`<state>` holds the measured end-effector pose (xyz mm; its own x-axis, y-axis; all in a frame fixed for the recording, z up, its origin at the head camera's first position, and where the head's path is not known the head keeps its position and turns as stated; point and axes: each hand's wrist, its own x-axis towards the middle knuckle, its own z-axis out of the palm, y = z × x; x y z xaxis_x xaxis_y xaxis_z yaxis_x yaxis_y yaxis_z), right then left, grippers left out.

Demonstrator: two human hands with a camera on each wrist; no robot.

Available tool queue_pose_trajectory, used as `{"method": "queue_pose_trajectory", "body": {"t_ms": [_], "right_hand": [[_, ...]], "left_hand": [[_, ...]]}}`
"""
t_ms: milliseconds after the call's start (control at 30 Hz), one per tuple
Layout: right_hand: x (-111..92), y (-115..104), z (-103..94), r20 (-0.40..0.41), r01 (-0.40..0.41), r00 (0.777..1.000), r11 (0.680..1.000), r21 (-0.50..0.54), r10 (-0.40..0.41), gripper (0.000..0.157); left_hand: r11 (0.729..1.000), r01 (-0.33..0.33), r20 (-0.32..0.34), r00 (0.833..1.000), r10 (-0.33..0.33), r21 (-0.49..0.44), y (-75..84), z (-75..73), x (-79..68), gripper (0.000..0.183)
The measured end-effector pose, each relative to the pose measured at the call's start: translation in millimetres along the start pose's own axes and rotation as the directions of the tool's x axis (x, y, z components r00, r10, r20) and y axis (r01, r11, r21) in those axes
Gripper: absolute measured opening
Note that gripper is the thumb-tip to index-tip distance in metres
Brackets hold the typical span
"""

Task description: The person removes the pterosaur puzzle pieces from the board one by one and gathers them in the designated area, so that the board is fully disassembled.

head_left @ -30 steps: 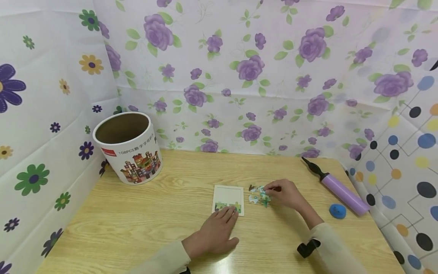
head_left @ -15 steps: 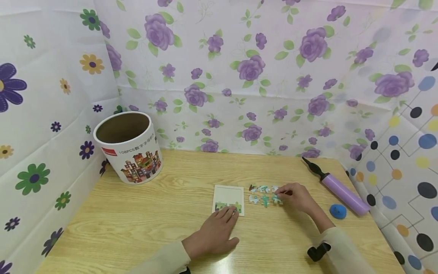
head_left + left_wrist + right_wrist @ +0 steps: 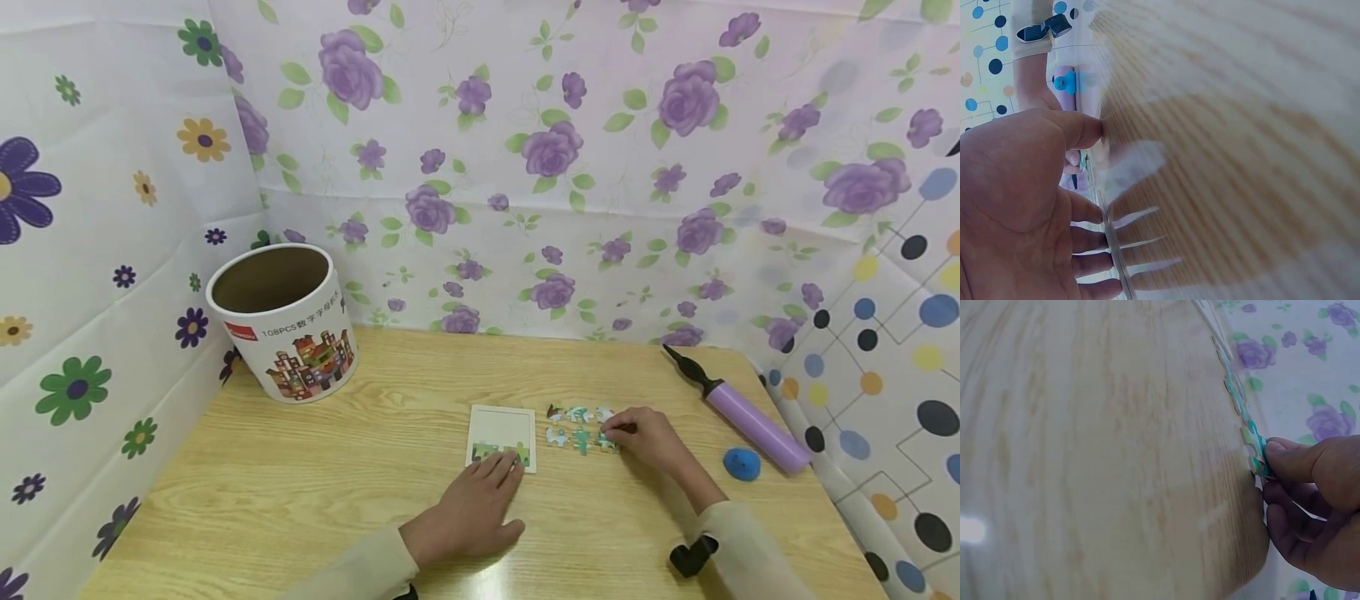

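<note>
My left hand [image 3: 476,508] lies flat with straight fingers, its fingertips on the lower edge of a small square puzzle board [image 3: 501,419]. Green puzzle pieces [image 3: 489,452] fill the bottom strip of that board, partly covered by the fingers. In the left wrist view the left palm [image 3: 1013,181] shows, fingertips on the board's edge [image 3: 1116,250]. Several loose jigsaw pieces [image 3: 580,439] lie in two rows right of the board. At the right end of the lower row my right hand [image 3: 651,437] pinches a green jigsaw piece [image 3: 1260,464] between thumb and fingers.
A white bucket with printed blocks [image 3: 288,333] stands at the back left. At the right lie a purple hand pump [image 3: 757,425] and a blue lump-shaped thing [image 3: 741,463]. Floral and dotted cloths [image 3: 480,167] border the wooden table [image 3: 360,467].
My right hand has moved right from the middle of the loose pieces to their right end, then slightly down, uncovering more of the rows. The left hand has stayed on the board.
</note>
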<state>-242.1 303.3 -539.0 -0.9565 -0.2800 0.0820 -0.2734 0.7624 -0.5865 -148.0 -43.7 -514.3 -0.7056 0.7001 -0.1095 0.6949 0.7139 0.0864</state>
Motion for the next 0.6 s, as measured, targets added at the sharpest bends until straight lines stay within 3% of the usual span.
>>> {"method": "queue_pose_trajectory", "body": {"t_ms": [600], "right_hand": [[1,-9,2.7,-0.016,-0.01,1.0,1.0,0.015,0.01,0.011]], "left_hand": [[1.0,0.018,0.015,1.0,-0.018,0.001,0.7,0.6,2.5,0.074]]}}
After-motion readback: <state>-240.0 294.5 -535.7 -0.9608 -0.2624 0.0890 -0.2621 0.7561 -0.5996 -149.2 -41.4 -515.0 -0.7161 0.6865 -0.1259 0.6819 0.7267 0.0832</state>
